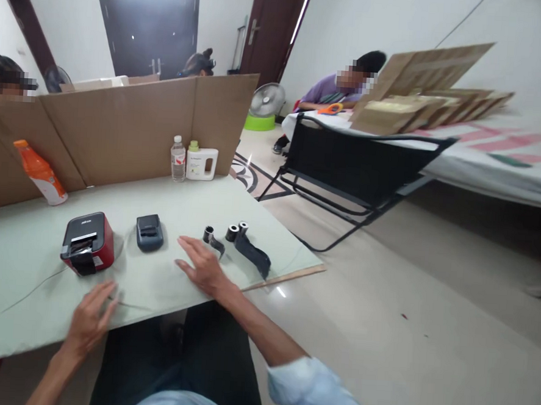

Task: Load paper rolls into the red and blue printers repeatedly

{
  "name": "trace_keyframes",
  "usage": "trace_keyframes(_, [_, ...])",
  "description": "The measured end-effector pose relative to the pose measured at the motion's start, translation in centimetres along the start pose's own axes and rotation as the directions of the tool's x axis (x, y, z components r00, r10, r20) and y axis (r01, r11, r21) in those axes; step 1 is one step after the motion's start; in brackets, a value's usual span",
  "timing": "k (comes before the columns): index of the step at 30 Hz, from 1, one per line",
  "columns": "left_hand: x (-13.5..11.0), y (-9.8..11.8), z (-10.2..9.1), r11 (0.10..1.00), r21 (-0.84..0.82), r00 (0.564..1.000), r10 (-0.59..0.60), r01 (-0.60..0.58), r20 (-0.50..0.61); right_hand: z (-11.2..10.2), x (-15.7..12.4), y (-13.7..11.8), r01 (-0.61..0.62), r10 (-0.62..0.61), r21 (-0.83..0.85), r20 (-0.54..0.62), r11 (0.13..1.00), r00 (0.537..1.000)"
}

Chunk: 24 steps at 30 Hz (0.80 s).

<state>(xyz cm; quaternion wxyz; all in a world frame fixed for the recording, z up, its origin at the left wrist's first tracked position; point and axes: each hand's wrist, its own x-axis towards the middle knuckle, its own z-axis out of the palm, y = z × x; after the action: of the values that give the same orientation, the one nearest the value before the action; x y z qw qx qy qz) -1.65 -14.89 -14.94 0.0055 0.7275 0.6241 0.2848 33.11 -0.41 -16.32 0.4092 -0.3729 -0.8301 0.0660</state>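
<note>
My left hand (90, 315) is by the table's front edge with its fingers stretched forward, slightly blurred. Just beyond it stands a red and black label printer (87, 241), a dark strip hanging over its front. My right hand (201, 265) hovers over or rests on the table with fingers and thumb apart, holding nothing. Beside its fingertips lies a small roll with a dark ribbon tail (210, 234). Farther right are more rolls (232, 232) with a longer black ribbon (252, 254) trailing off them. A small dark handheld printer (149, 232) sits between the red printer and my right hand.
An orange bottle (40, 173), a clear water bottle (178, 160) and a white jug (202, 163) stand along a cardboard partition (133, 127). A black folding chair (350, 164) is right of the table. Other people sit beyond, one beside cardboard boxes (395, 112).
</note>
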Motion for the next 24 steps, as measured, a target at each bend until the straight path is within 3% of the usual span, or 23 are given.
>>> trace_keyframes(2, [-0.8, -2.7, -3.6, 0.992, 0.072, 0.984, -0.091, 0.104, -0.156, -4.8, -1.7, 1.9, -0.041, 0.022, -0.097, -0.189, 0.994, 0.982])
trace_keyframes(4, [-0.9, -5.4, -7.1, 0.940, 0.206, 0.939, -0.212, 0.272, -0.270, -9.6, -3.0, 5.2, -0.192, 0.118, -0.209, -0.320, 0.959, 0.940])
trace_keyframes(7, [-1.0, -8.4, -10.8, 0.815, 0.340, 0.882, -0.409, 0.469, -0.234, -13.9, -5.2, 10.8, -0.515, 0.407, -0.345, -0.340, 0.785, 0.848])
trace_keyframes(10, [-1.6, -9.4, -12.0, 0.714, 0.452, 0.834, -0.532, 0.534, -0.144, -14.2, -8.2, 14.5, -0.703, 0.728, -0.478, -0.173, 0.527, 0.663])
trace_keyframes(13, [-2.3, -9.6, -11.8, 0.680, 0.501, 0.828, -0.538, 0.536, -0.156, -13.0, -11.1, 15.6, -0.681, 0.798, -0.577, -0.082, 0.450, 0.597])
trace_keyframes(18, [-2.9, -9.7, -11.7, 0.661, 0.550, 0.841, -0.517, 0.511, -0.160, -12.8, -12.5, 16.1, -0.644, 0.799, -0.617, -0.039, 0.453, 0.599])
trace_keyframes(24, [-4.4, -9.0, -12.2, 0.539, 0.698, 0.829, -0.540, 0.472, -0.143, -13.7, -13.6, 16.7, -0.651, 0.817, -0.606, -0.002, 0.458, 0.577])
